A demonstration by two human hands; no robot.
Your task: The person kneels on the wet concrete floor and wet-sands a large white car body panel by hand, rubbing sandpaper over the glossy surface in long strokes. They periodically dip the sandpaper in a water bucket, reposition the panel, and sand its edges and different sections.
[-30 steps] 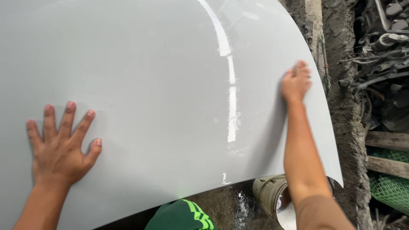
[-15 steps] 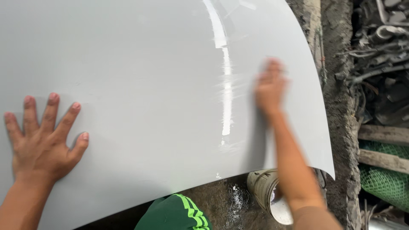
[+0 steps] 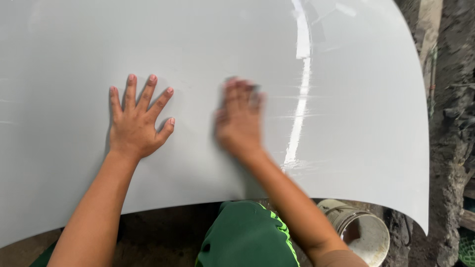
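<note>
Glossy pale-grey car panel (image 3: 208, 44) fills most of the frame, curving down toward the lower right. On it, left of centre, the left hand (image 3: 136, 126) lies flat with fingers spread wide, holding nothing. Just right of it the right hand (image 3: 240, 118) is blurred, palm down on the panel; whether it presses a pad or cloth I cannot tell. This looks like rubbing down the panel, and each stroke needs even pressure. A white bucket (image 3: 361, 230) stands below the panel's edge at lower right.
</note>
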